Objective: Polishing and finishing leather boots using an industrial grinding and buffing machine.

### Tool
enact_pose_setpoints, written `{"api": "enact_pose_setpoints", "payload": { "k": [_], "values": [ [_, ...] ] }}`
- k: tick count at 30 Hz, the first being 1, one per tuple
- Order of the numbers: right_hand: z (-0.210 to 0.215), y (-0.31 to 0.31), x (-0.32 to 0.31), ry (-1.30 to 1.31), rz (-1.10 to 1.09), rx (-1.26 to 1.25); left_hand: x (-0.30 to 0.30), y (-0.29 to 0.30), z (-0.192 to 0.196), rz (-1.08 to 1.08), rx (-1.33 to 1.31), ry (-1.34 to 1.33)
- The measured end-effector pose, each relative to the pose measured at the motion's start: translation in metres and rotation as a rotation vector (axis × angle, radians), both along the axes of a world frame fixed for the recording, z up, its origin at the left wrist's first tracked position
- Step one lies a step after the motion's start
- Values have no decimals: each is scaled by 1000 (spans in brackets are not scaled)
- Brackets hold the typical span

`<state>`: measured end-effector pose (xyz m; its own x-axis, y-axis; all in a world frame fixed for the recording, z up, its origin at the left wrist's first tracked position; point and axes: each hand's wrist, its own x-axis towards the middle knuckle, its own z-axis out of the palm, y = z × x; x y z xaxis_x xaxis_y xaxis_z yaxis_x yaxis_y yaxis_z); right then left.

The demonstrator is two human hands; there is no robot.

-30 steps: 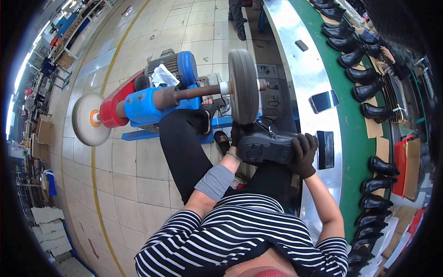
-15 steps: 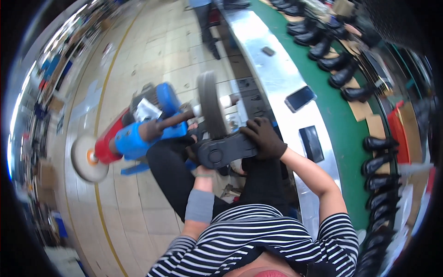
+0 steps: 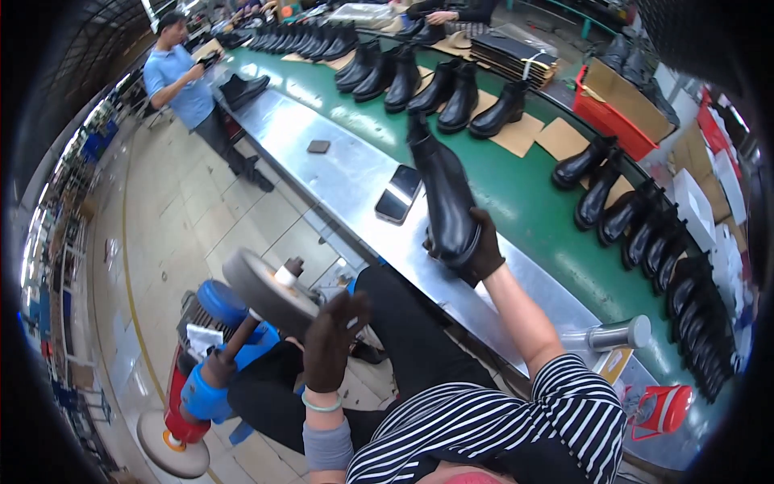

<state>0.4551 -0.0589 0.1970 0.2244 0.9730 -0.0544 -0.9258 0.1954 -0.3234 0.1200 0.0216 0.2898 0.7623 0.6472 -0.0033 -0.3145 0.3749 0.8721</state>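
R hand (image 3: 485, 246): 1 boot (image 3: 448, 198); L (image 3: 332, 343) prob. free

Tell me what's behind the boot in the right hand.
Behind the boot: the green surface and metal ledge. The boot covers part of both and some of the right hand.

Black boot (image 3: 448, 198), green surface (image 3: 524, 189), striped shirt (image 3: 459, 403)
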Motion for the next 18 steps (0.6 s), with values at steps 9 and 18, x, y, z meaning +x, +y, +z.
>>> {"api": "enact_pose_setpoints", "payload": {
  "k": [9,18],
  "values": [
    [-71,15,283,-5,-841,69,-3,0,-96,-44,-3,466],
    [-131,55,350,123,-918,-311,-17,10,-154,22,-320,753]
  ]
}}
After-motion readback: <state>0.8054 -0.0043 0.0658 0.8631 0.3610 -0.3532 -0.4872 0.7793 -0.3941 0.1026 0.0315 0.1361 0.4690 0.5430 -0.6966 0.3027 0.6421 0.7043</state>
